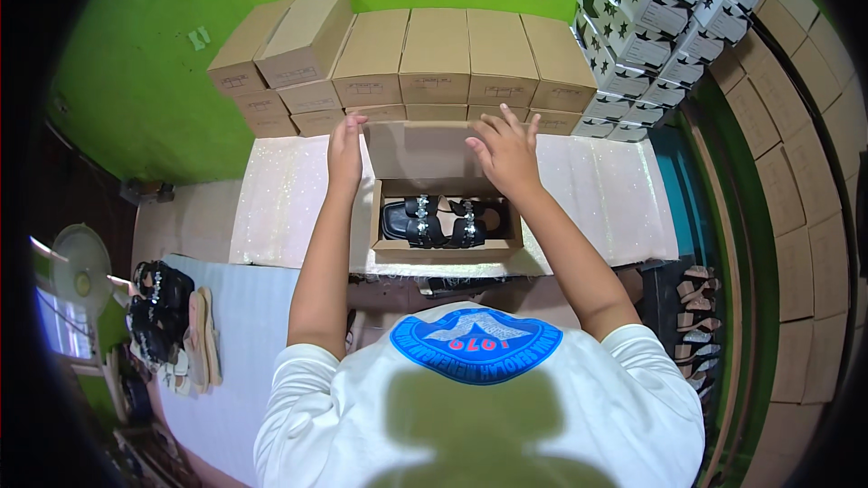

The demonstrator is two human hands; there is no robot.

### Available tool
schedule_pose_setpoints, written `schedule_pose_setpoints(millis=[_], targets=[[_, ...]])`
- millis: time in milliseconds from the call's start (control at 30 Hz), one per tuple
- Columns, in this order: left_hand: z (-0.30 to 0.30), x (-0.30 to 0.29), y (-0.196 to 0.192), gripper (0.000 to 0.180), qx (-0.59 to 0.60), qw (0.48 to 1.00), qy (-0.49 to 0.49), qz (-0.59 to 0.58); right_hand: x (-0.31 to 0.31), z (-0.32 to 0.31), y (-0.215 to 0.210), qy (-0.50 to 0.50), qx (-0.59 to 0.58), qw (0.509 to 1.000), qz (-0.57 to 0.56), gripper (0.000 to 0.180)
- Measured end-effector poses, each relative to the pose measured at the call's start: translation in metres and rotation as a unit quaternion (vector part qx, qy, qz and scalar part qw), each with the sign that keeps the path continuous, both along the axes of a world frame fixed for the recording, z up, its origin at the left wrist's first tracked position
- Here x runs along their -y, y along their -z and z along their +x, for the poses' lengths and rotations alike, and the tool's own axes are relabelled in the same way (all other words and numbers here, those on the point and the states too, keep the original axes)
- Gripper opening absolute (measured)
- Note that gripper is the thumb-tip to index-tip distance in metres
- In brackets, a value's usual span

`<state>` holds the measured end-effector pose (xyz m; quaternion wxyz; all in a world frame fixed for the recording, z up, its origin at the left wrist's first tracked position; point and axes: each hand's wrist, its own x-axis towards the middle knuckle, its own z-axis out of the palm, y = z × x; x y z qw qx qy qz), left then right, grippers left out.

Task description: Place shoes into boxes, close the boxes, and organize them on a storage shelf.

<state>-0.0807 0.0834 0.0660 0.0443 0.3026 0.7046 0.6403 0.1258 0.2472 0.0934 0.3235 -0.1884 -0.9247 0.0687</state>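
Observation:
A brown cardboard shoebox (448, 255) sits on the glittery cloth-covered table in front of me, its hinged lid (411, 155) raised at the far side. Inside lies a pair of black sandals (425, 228) with shiny ornaments on the straps. My left hand (344, 155) is upright at the lid's left edge, fingers stretched; whether it touches the cardboard I cannot tell. Over the lid's right part, my right hand (508, 154) has its fingers spread and holds nothing.
Closed brown boxes (434, 59) line the table's back against a green wall. White star-patterned boxes (646, 18) are piled at the right, with more brown boxes (785, 244) beyond. Several sandals (163, 307) lie on a white surface at left, near a fan (81, 276); more footwear (696, 316) stands at right.

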Motion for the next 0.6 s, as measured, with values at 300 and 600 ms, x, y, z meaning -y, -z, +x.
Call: schedule_pose_setpoints(millis=[300, 600], targets=[[0.080, 0.026, -0.033, 0.022, -0.428, 0.854, 0.034, -0.293, 0.035, 0.037, 0.003, -0.023, 0.074, 0.997, -0.030, 0.014], [0.125, 0.074, 0.035, 0.024, -0.374, 0.845, 0.110, -0.367, 0.072, 0.080, 0.069, -0.079, 0.140, 0.986, -0.039, 0.020]])
